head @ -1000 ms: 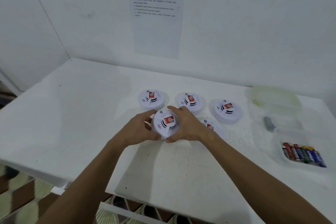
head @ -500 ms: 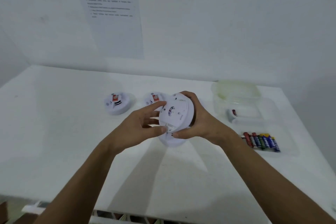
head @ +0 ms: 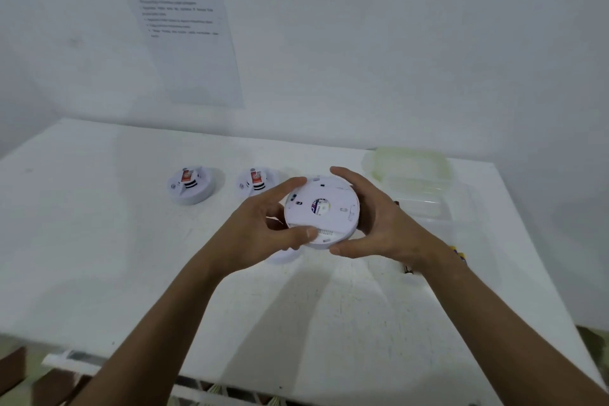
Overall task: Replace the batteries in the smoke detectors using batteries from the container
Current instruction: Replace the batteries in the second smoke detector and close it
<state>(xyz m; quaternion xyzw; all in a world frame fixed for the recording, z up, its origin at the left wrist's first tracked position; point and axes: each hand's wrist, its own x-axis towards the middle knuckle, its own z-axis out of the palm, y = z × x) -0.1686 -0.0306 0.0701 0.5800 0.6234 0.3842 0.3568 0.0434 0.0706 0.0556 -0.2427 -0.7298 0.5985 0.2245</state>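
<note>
White table fills the view, set against a white wall with a printed sheet taped up, its text too blurred to read. Back right on the table sit clear plastic containers, the farthest one yellowish, and the right forearm cuts across the nearer tray, so only a sliver of the batteries peeks out past the wrist. Two smoke detectors rest face up at the back: the left detector well apart from the hands, the middle detector just behind the left fingers, partly covered by them. A white shape below the hands is mostly hidden.

Now the main item: the held detector is lifted above the table, centre frame, flipped so its flat back plate faces the camera, tilted slightly leftward. It's a round disc, no long axis to speak of. The left hand pinches its left rim, thumb on the lower edge; the right hand wraps the right rim, fingers curled over top and bottom.
</note>
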